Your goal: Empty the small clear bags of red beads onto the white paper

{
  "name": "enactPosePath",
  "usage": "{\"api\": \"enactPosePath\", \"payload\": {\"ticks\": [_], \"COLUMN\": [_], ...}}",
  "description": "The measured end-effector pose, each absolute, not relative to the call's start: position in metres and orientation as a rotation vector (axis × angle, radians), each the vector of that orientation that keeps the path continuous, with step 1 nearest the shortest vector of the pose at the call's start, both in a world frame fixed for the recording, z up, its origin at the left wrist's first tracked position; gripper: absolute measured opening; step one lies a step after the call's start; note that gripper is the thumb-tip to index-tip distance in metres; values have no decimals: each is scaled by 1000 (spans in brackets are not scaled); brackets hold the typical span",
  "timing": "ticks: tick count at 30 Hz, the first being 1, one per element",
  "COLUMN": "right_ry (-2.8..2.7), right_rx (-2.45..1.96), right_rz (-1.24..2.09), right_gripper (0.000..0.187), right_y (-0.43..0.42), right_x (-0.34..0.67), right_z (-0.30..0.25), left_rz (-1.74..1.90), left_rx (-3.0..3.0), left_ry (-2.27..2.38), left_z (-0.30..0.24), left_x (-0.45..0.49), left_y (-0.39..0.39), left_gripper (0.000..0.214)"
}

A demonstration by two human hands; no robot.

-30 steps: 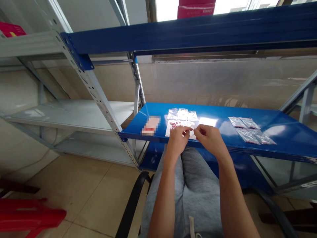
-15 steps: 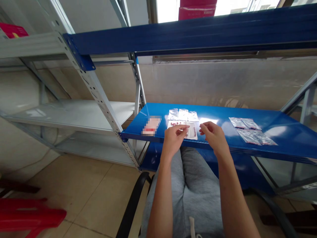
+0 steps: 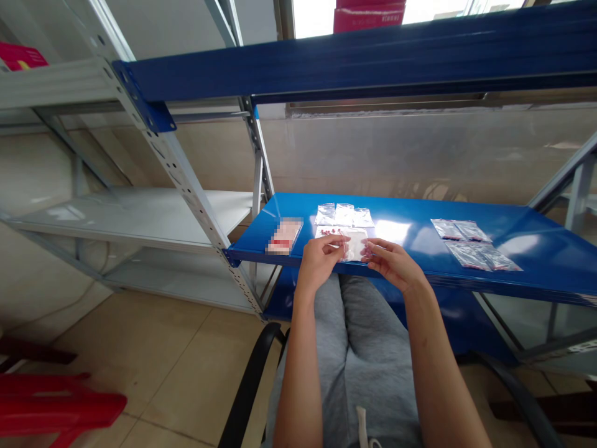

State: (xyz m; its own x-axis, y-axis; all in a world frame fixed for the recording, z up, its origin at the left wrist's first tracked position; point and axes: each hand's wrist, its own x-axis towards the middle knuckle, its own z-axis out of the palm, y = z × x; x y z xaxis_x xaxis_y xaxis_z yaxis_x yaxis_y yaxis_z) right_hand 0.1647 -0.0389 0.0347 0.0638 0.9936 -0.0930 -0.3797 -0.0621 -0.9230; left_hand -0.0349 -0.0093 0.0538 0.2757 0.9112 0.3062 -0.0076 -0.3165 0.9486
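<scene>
Two bare hands worked over a blue steel shelf, the person's left hand and right hand a little apart with one clear plastic bag between them. The left fingers were bent and pinched the bag's left edge against the thumb, and the right fingertips gripped its lower right edge. Neither hand was released. The bag lay between both sets of fingers, over the right part of one white sheet. Small red pieces lay on that sheet, too small to count. Behind the sheet stood a row of three clear bags. Further right lay four flat bags with red marks, in two pairs, one behind the other. Left of the sheet lay one pixelated pinkish packet, too blurred to identify.
</scene>
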Motion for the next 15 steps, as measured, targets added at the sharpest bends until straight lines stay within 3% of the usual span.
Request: {"api": "enactPosePath", "payload": {"ticks": [15], "right_ry": [-929], "right_rx": [-975], "right_rz": [1333], "right_gripper": [41], "right_y": [-44], "right_x": [166], "right_z": [38], "left_rz": [1198], "left_rx": [1639], "left_ry": [896], "left_z": [49], "left_x": [-39], "left_y": [-5], "left_gripper": [26]}}
